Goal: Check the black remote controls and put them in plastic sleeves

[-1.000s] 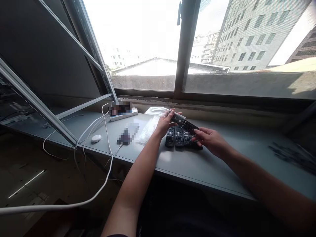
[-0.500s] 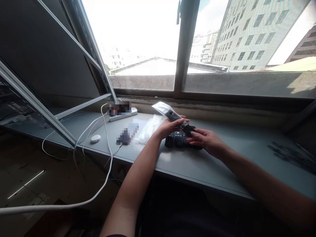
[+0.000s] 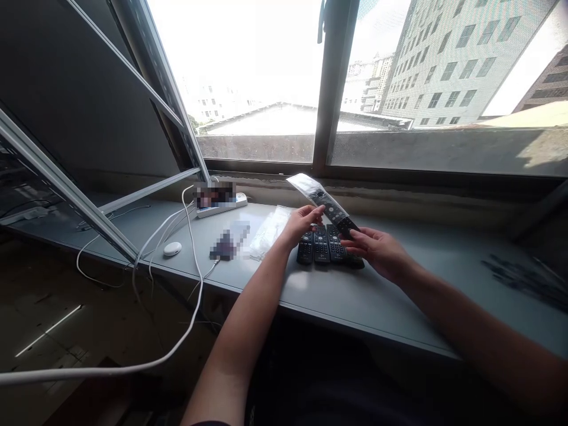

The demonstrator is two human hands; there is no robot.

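Note:
A black remote control (image 3: pixel 335 212) hangs tilted above the table, mostly inside a clear plastic bag (image 3: pixel 302 182) whose loose end points up and left. My right hand (image 3: pixel 384 251) grips the remote's lower end between thumb and fingers. My left hand (image 3: pixel 302 223) is closed in a pinch at the bag's near edge, about halfway along. Below both hands lies a row of several black remotes (image 3: pixel 321 248), side by side with buttons up; my right hand partly hides the rightmost. Left of my left hand is a pile of clear plastic bags (image 3: pixel 271 234).
A white power strip (image 3: pixel 226 205) stands by the window wall. White cables (image 3: pixel 195 296) loop over the table's front edge, near a round white object (image 3: pixel 172 249). A blurred item (image 3: pixel 224 245) lies beside the bags. Metal shelf posts (image 3: pixel 119 236) rise at left.
The bagged remote has moved slightly right and up. My left hand has shifted from around it to its near edge, while my right hand stays at the lower end.

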